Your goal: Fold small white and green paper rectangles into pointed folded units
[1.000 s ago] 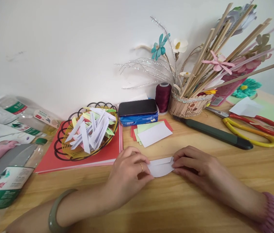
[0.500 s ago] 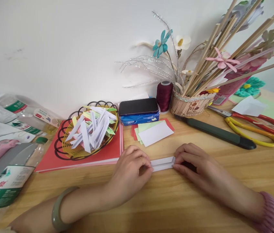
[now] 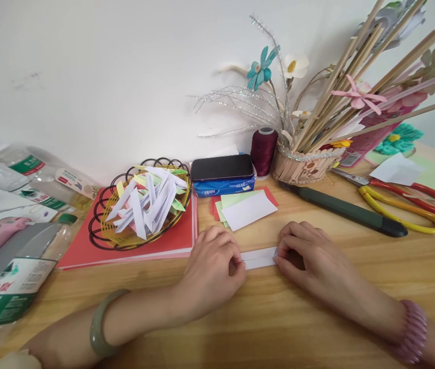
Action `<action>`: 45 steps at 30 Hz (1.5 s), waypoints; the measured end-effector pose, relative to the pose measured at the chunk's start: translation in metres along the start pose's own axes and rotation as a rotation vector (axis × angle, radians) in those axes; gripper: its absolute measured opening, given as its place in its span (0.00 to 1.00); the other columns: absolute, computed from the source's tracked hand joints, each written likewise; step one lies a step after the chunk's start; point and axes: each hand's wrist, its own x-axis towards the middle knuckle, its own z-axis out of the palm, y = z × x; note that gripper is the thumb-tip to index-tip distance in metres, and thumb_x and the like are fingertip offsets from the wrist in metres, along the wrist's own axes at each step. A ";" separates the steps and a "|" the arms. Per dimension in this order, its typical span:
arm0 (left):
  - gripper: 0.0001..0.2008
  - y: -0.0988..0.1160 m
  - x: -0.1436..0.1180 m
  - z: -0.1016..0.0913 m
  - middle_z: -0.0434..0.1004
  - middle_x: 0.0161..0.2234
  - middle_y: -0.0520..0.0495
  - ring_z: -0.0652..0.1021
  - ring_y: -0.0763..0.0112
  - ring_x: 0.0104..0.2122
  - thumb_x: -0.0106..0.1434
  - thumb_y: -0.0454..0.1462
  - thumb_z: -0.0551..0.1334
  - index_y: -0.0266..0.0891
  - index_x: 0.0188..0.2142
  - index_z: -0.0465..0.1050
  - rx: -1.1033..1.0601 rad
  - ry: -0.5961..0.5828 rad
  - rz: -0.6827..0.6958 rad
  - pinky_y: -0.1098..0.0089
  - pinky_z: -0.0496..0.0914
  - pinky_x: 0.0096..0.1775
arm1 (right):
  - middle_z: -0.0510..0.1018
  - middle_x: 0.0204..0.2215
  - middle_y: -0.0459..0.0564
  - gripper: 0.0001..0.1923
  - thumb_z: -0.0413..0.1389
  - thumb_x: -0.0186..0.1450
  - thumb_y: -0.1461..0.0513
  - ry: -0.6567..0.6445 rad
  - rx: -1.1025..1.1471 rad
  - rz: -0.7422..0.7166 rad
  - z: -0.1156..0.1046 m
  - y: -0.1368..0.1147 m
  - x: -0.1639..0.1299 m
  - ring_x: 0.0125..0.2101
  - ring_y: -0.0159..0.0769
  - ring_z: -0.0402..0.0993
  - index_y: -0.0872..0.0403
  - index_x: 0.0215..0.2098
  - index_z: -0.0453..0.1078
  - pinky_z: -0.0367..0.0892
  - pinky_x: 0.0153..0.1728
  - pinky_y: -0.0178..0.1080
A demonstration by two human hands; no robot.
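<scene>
Between my hands, low over the wooden table [image 3: 279,318], is a narrow strip of white paper [image 3: 259,258] with a lengthwise fold. My left hand [image 3: 215,271] pinches its left end between thumb and fingers. At the right end, my right hand [image 3: 305,256] has thumb and fingertips closed on the paper. Both ends are hidden under the fingers. Just behind the strip lie a white paper slip [image 3: 250,210], green slips [image 3: 219,211] and red slips [image 3: 269,195], overlapping.
A wire basket [image 3: 98,233] of folded paper pieces sits on red sheets [image 3: 82,251] at left. Plastic bottles [image 3: 13,287] lie farther left. Behind are a phone [image 3: 222,167] on a blue packet, a thread spool [image 3: 263,151] and a stick-filled pot [image 3: 302,166]. Scissors [image 3: 402,205] and a dark-green-handled tool [image 3: 340,207] lie right.
The strip's raised upper flap now looks flatter. My fingers stay on both ends, with my right hand slightly more curled. The whole view has shifted a little.
</scene>
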 end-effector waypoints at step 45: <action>0.18 -0.003 -0.026 0.004 0.74 0.47 0.36 0.74 0.58 0.49 0.64 0.29 0.47 0.26 0.49 0.68 0.749 0.101 0.658 0.62 0.63 0.50 | 0.73 0.41 0.54 0.18 0.39 0.67 0.69 -0.013 -0.360 -0.539 -0.007 -0.006 -0.015 0.40 0.39 0.67 0.60 0.50 0.65 0.69 0.41 0.44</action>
